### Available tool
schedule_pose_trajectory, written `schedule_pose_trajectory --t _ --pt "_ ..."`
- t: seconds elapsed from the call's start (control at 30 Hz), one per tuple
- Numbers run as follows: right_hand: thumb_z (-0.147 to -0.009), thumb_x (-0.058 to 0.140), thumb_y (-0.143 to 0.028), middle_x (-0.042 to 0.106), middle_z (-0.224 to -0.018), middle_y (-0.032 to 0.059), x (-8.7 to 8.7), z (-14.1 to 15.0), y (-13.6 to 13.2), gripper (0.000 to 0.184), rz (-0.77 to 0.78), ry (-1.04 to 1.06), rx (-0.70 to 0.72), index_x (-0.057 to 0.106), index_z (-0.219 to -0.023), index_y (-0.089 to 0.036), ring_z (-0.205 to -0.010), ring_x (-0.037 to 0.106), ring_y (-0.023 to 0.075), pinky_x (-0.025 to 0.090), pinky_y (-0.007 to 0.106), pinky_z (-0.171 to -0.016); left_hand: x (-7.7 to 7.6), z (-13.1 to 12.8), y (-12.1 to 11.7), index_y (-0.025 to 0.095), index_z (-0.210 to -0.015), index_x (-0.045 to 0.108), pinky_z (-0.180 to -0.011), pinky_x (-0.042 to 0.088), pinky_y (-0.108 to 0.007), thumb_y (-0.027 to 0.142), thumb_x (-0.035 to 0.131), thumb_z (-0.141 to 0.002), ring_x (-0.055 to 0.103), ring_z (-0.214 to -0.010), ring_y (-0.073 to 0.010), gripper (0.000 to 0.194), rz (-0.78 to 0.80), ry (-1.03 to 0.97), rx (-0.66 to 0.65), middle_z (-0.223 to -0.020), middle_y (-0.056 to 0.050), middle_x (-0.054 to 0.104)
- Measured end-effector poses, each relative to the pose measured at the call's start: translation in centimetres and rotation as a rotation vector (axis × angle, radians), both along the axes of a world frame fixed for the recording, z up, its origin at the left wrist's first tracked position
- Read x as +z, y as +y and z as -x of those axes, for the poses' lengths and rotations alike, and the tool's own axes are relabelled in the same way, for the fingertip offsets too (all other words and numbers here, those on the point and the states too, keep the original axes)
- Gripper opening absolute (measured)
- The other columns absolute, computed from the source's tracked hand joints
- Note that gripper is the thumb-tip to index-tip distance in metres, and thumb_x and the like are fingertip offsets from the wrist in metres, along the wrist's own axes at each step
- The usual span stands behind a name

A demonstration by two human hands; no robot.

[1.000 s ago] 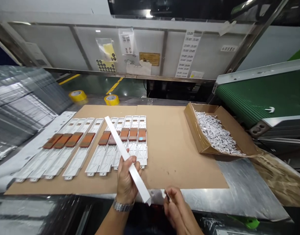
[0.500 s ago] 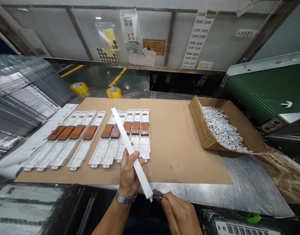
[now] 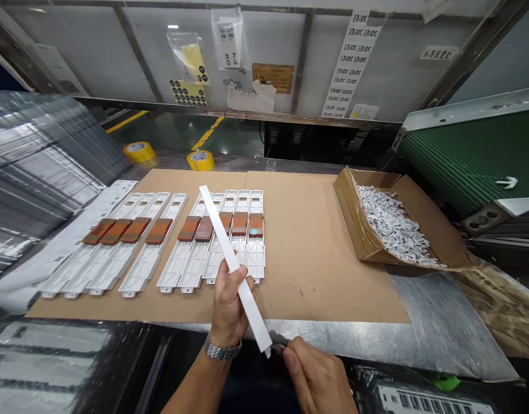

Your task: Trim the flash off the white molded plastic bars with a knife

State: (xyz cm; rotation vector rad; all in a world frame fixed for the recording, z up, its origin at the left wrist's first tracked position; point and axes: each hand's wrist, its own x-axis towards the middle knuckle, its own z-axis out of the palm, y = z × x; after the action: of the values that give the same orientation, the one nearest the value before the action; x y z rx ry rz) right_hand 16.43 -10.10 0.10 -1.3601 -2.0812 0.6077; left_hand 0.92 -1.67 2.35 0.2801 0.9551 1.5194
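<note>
My left hand (image 3: 230,296), with a metal watch on its wrist, grips a long white plastic strip (image 3: 223,238) around its lower half. The strip slants from upper left down to the right, smooth face up. Close by its lower end, my right hand (image 3: 318,371) is closed on a small tool with a thin dark tip (image 3: 278,347). Most of that tool is hidden in the fingers, so its kind is unclear. Beyond my left hand lie several white ribbed plastic strips (image 3: 189,270), each with a reddish-brown block (image 3: 160,231) across it.
A brown cardboard sheet (image 3: 307,259) covers the metal table (image 3: 445,328). An open carton (image 3: 355,230) of small white parts stands at right, beside a green conveyor belt (image 3: 475,149). Two yellow tape rolls (image 3: 200,161) sit at the back; wrapped stacks (image 3: 40,155) rise at left.
Both hands keep their holds. The white strip and its lower end have shifted very slightly to the right, and the view has tipped a little.
</note>
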Motion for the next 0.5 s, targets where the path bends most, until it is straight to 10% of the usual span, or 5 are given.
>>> schedule_pose_trajectory --t 0.5 --pt "-0.098 0.031 -0.029 0.046 -0.055 -0.0076 0.02 -0.17 -0.02 0.030 -0.032 -0.061 0.029 0.039 -0.070 -0.023 -0.043 0.046 0.0071 0.027 0.022 -0.046 0.09 -0.11 -0.01 0.023 -0.091 0.046 -0.037 0.024 -0.014 0.024 0.068 -0.070 0.032 -0.042 -0.0024 0.030 -0.005 0.056 0.004 -0.059 0.009 0.038"
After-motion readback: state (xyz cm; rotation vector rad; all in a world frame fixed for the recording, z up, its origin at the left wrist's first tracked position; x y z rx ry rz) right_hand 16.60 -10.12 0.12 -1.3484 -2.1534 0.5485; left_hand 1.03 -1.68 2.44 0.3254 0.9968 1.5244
